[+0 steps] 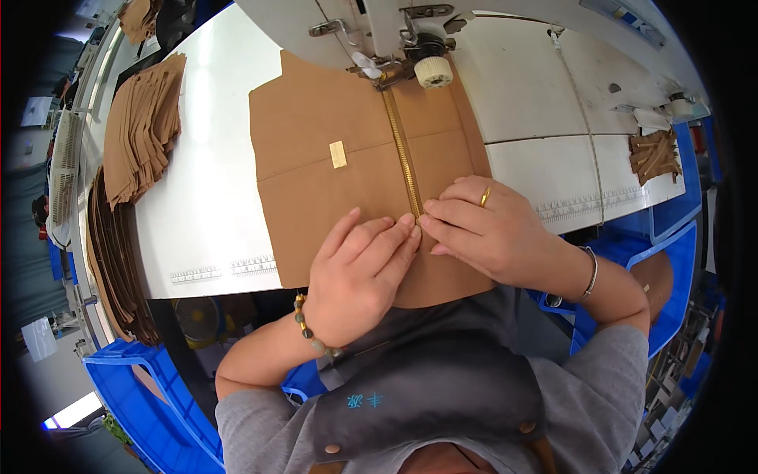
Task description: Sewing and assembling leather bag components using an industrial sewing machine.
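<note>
A large brown leather-like panel lies under the head of a sewing machine, its near edge reaching over the table edge to my dark apron. A brass-toothed zipper runs down it from the presser foot toward me. At the zipper's near end, my left hand and my right hand meet, fingertips pinched together at the zipper and the material beside it. What lies between the fingertips is mostly hidden. Left of the zipper, a small pale gold rectangle sits on the panel just across a seam line.
Brown cut pieces are stacked at the table's left, with darker ones hanging nearer. Small brown strips lie at the right end. A white machine knob sits beside the foot. Blue bins stand below on both sides.
</note>
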Motion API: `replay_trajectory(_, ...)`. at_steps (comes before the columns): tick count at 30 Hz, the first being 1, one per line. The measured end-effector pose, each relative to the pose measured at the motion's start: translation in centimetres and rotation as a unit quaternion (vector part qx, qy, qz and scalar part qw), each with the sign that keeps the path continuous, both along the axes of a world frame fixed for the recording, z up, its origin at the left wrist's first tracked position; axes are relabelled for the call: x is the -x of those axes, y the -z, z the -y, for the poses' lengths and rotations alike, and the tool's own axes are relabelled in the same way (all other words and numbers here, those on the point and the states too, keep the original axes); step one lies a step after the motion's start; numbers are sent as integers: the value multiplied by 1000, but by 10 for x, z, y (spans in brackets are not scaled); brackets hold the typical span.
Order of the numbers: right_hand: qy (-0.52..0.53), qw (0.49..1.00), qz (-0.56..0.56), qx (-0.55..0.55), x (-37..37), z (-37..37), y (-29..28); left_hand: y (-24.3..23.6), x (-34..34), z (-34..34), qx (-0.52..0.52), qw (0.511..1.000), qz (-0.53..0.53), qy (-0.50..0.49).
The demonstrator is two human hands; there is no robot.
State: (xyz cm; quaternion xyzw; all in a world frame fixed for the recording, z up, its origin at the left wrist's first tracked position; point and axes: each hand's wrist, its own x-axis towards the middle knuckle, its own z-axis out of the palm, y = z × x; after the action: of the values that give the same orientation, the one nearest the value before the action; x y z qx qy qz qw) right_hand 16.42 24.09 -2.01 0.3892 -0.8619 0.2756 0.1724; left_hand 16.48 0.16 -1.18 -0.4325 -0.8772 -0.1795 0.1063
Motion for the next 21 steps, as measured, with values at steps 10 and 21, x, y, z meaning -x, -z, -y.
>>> replay_trajectory(10, -79, 994, 32, -71, 16, -8, -7, -16, 55, -8, 47, 995, 65, -57)
replay_trajectory(21, 40, 990, 18, -137, 43, -8, -9, -19, 68, -7, 101, 993, 55, -37)
